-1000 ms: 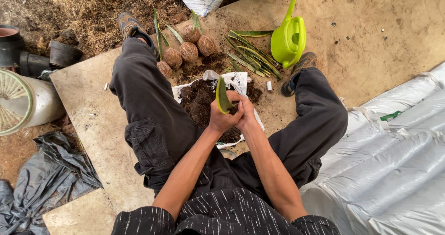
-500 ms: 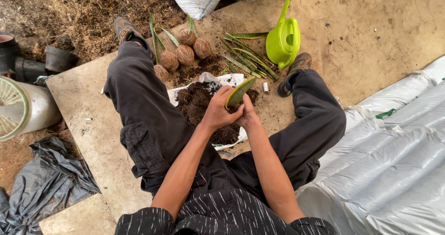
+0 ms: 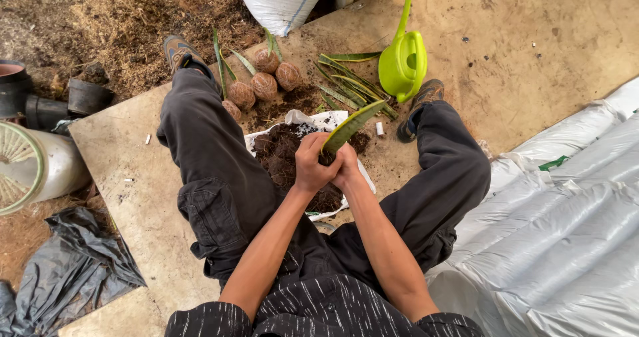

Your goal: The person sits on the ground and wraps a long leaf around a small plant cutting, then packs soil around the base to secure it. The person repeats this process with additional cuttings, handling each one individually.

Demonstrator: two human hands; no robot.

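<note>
Seated on a bare concrete slab (image 3: 126, 177) with legs spread, dark trousers, both forearms reaching forward. Left hand (image 3: 313, 164) and right hand (image 3: 347, 167) pressed together, both curled shut around the base of a long green leaf cutting (image 3: 351, 125), fingers wrapped tight so the lower end is hidden. Leaf tilted up and away to the right, tip pointing toward the watering can. Held just above a heap of dark soil (image 3: 283, 157) spread on a white sheet (image 3: 319, 119) between the knees. Beyond the soil, near the left leg, a cluster of round brown fibre balls (image 3: 265, 84), some with thin green shoots standing out of them. To the right of those, a loose bundle of narrow green leaves (image 3: 349, 87) lying flat on the slab. Lime-green watering can (image 3: 403, 61) just past the right foot, spout pointing away. White sack (image 3: 279, 1) at the top edge, upright. Far left, a pale round fan-like cage (image 3: 20, 167), black pots (image 3: 40, 97), and crumpled dark plastic sheeting (image 3: 66, 270) below. Along the right, grey-white filled bags (image 3: 566, 224) stacked side by side.
</note>
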